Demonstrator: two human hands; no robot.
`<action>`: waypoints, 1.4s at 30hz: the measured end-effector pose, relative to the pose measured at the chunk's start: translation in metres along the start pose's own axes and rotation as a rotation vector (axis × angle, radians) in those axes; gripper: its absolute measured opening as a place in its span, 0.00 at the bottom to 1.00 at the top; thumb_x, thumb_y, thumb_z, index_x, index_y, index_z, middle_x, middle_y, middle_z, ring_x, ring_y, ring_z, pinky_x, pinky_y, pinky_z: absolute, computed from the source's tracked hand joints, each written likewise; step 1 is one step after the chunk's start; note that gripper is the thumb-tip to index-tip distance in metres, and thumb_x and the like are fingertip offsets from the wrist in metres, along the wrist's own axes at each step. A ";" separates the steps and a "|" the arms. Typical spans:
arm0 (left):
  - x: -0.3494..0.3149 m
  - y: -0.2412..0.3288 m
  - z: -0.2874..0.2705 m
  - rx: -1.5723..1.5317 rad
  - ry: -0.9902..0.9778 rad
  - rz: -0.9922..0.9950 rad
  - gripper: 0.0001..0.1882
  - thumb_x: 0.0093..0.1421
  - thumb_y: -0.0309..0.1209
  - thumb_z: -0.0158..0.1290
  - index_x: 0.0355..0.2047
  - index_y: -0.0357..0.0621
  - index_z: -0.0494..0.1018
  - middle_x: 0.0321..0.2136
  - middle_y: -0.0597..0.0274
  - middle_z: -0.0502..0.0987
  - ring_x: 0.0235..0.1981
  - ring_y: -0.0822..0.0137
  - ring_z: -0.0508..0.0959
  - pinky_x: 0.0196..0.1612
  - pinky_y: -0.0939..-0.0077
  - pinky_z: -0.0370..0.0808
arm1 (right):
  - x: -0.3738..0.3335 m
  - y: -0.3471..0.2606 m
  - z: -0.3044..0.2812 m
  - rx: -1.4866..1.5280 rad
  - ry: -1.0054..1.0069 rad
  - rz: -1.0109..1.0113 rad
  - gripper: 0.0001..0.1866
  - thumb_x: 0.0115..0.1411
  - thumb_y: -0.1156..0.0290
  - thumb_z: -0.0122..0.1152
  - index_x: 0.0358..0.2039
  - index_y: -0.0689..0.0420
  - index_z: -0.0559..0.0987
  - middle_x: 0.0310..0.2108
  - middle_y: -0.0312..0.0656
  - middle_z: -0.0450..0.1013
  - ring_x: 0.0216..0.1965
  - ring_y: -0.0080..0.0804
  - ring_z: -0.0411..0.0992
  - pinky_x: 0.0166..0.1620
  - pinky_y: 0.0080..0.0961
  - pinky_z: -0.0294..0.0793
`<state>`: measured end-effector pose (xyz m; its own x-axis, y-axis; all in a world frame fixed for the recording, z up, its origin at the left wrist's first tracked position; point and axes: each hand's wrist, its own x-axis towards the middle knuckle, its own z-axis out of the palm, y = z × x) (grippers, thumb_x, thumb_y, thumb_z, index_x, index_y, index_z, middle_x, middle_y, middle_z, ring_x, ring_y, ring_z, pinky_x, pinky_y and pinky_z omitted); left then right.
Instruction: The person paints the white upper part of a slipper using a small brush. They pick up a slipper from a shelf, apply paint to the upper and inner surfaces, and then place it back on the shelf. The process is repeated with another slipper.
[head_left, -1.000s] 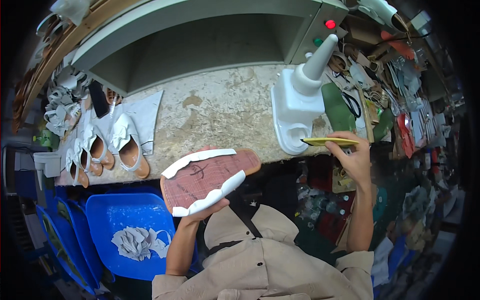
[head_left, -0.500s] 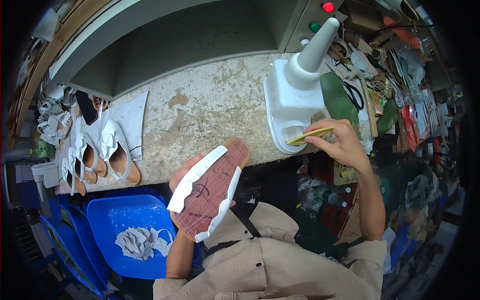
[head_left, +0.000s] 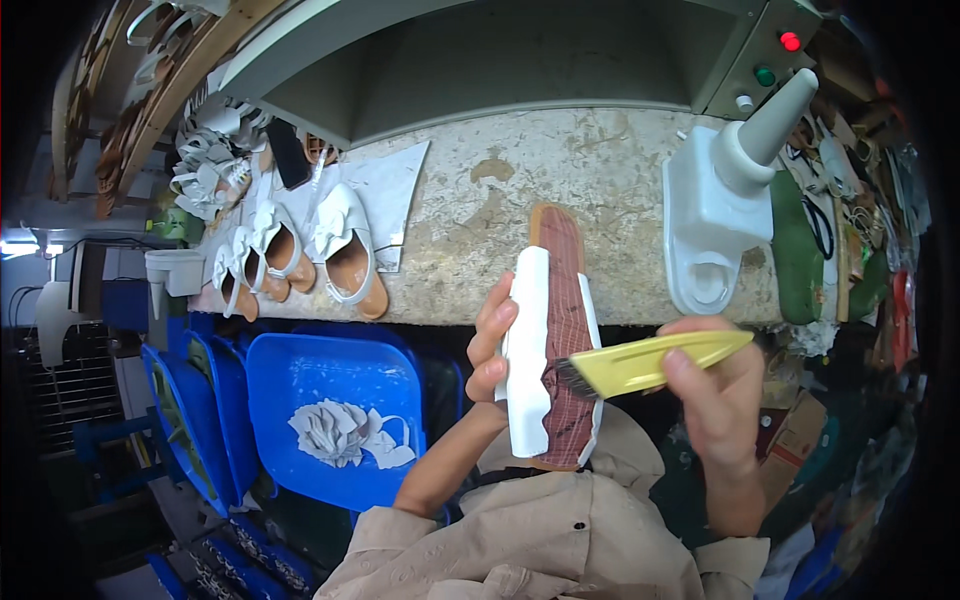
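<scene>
My left hand (head_left: 491,338) grips a shoe upper on its sole from the left side, fingers wrapped over the edge. This shoe (head_left: 563,340) is held with its reddish-brown, cross-hatched underside facing up, and white strips fold in along both long edges. In my right hand (head_left: 712,390) is a yellow-handled brush (head_left: 655,362), pinched between thumb and fingers. Its dark bristles lie at the middle of the underside, by the inner edge of the left white strip; whether they touch cannot be told. A white glue pot (head_left: 718,200) with a grey cone top and small front cup stands beyond the brush.
White bowed sandals (head_left: 345,250) stand in a row at the bench's left, near a dark phone (head_left: 288,152). A blue chair (head_left: 335,400) holding white upper pieces (head_left: 345,432) sits below. Behind the worn bench (head_left: 470,215) is a grey hooded machine (head_left: 500,75).
My right hand has brought the brush from the glue pot's cup over to the shoe. The shoe has turned more upright, and the whole view has shifted left.
</scene>
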<state>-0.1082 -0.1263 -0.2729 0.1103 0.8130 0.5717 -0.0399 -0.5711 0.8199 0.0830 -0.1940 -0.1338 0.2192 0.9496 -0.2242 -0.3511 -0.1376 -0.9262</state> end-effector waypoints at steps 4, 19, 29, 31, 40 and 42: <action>0.023 -0.003 0.001 0.435 0.113 0.552 0.43 0.52 0.36 0.63 0.63 0.52 0.49 0.61 0.46 0.54 0.60 0.36 0.64 0.54 0.41 0.75 | -0.019 0.003 0.017 0.075 -0.020 0.020 0.12 0.60 0.81 0.60 0.44 0.71 0.76 0.35 0.45 0.78 0.35 0.22 0.76 0.38 0.18 0.76; 0.014 -0.001 0.016 0.266 0.117 0.526 0.35 0.54 0.27 0.62 0.57 0.57 0.55 0.56 0.49 0.63 0.57 0.37 0.68 0.56 0.45 0.74 | -0.019 0.005 -0.009 -0.735 -0.278 -1.001 0.17 0.41 0.83 0.70 0.35 0.61 0.84 0.33 0.44 0.80 0.30 0.36 0.77 0.31 0.22 0.78; 0.016 -0.007 0.011 0.126 0.105 0.408 0.30 0.59 0.31 0.59 0.56 0.55 0.54 0.56 0.47 0.63 0.57 0.38 0.69 0.57 0.45 0.73 | -0.032 0.017 -0.032 -0.483 -0.402 -0.769 0.09 0.47 0.82 0.68 0.31 0.60 0.84 0.31 0.44 0.80 0.35 0.32 0.77 0.34 0.23 0.77; 0.014 -0.018 0.012 0.104 0.124 0.421 0.28 0.60 0.32 0.56 0.57 0.54 0.54 0.56 0.46 0.63 0.58 0.38 0.69 0.57 0.45 0.73 | -0.031 0.020 -0.061 -0.437 -0.194 -0.678 0.08 0.50 0.83 0.67 0.32 0.62 0.82 0.32 0.45 0.79 0.36 0.28 0.76 0.36 0.21 0.77; 0.003 -0.031 0.006 0.056 0.098 0.475 0.24 0.62 0.38 0.45 0.57 0.47 0.61 0.58 0.41 0.64 0.58 0.40 0.68 0.57 0.43 0.73 | 0.032 -0.005 -0.142 -0.840 0.132 -0.375 0.10 0.54 0.81 0.66 0.38 0.66 0.80 0.33 0.42 0.79 0.35 0.26 0.77 0.41 0.22 0.75; 0.001 -0.033 0.005 0.024 0.086 0.461 0.24 0.62 0.39 0.43 0.57 0.46 0.62 0.59 0.39 0.64 0.59 0.40 0.68 0.57 0.43 0.73 | 0.045 -0.008 -0.138 -0.934 0.042 -0.410 0.08 0.53 0.82 0.67 0.35 0.65 0.81 0.31 0.45 0.80 0.32 0.30 0.78 0.39 0.23 0.75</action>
<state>-0.1014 -0.1068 -0.2998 0.0036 0.4800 0.8772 -0.0419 -0.8764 0.4797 0.2213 -0.1891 -0.1780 0.2011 0.9648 0.1694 0.6044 0.0139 -0.7965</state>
